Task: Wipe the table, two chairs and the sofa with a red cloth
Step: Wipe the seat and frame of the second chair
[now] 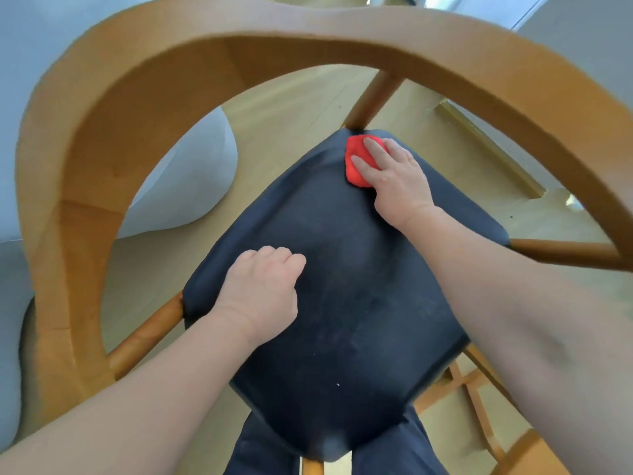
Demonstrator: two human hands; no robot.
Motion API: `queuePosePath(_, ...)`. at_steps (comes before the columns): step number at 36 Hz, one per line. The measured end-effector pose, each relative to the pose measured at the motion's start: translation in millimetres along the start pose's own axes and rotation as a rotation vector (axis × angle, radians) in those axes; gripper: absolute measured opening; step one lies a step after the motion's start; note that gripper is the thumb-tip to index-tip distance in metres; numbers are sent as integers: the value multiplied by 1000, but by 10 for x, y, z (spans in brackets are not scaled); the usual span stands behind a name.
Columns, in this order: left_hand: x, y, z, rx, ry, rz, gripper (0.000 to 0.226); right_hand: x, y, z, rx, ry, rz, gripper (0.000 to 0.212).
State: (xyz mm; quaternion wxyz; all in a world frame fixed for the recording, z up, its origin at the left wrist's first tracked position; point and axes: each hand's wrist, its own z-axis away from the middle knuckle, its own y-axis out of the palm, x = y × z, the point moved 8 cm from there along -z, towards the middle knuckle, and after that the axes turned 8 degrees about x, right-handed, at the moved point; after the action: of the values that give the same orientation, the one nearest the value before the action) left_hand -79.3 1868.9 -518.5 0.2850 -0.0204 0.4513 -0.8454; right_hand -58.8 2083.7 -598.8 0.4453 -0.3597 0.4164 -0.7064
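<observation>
A wooden chair with a curved backrest (102, 108) and a dark navy seat (342, 303) fills the view. My right hand (394, 176) presses the red cloth (356, 159) flat against the far corner of the seat, fingers spread over it. Resting on the seat's left side, my left hand (263, 289) is curled into a loose fist with nothing in it.
A pale grey sofa (191, 173) stands to the left behind the chair, on a light wooden floor (291, 111). A second chair's wooden frame (479, 406) shows at the lower right. My dark trouser legs (260, 450) are under the seat's near edge.
</observation>
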Motion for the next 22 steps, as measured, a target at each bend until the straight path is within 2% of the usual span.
queuePosePath(5, -190, -10, -130, -18, 49, -38, 22, -315, 90, 259, -46, 164, -138, 56)
queuePosePath(15, -598, -73, -316, -45, 174, -94, 26, -998, 480, 1301, 7, 524, -256, 72)
queuePosePath(22, -782, 4, -293, -50, 257, -113, 30, -1143, 812, 2026, 65, 650, -319, 80)
